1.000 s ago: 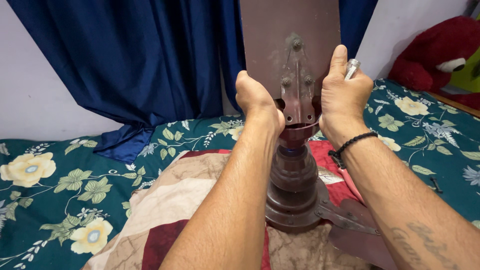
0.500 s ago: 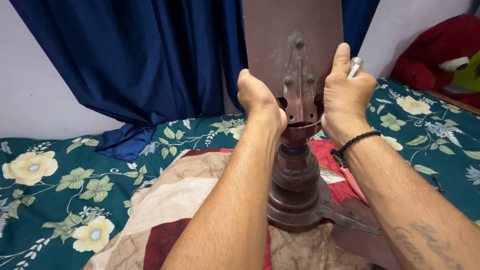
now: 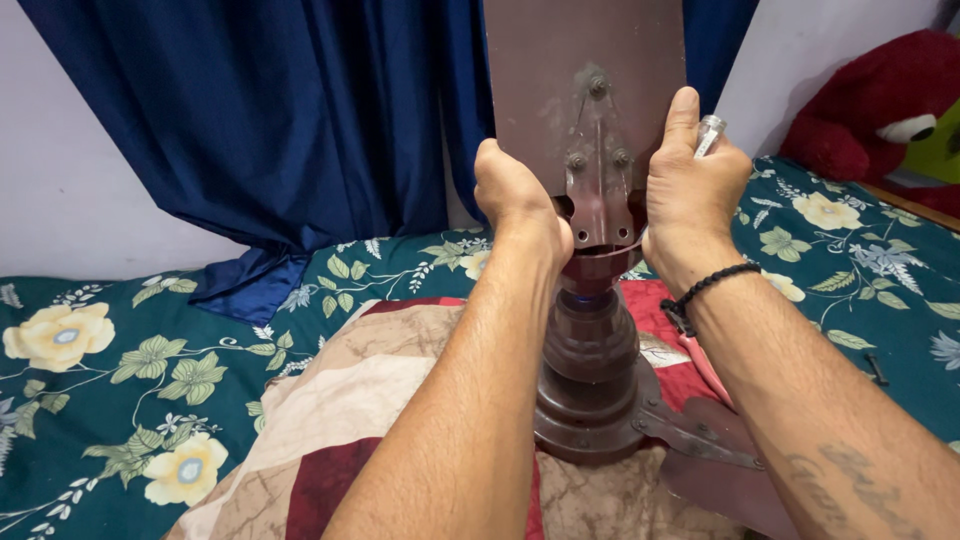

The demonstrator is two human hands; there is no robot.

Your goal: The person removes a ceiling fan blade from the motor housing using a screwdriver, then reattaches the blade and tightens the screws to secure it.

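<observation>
A dark brown ceiling fan motor (image 3: pixel 590 380) stands on a patchwork cushion on the bed. One brown fan blade (image 3: pixel 545 80) stands upright, its metal bracket (image 3: pixel 598 170) bolted at the top of the motor. My left hand (image 3: pixel 518 200) grips the blade's left edge near the bracket. My right hand (image 3: pixel 690 190) grips the right edge and also holds a small silver tool (image 3: pixel 708 135) between its fingers; a black bead bracelet is on that wrist. A second blade (image 3: pixel 720 470) lies flat at the lower right.
A green floral bedsheet (image 3: pixel 150 360) covers the bed. Blue curtains (image 3: pixel 300 120) hang behind. A red plush toy (image 3: pixel 880 100) sits at the far right. A red-handled tool (image 3: pixel 700 365) lies beside the motor, and a small dark item (image 3: pixel 877 370) lies on the sheet.
</observation>
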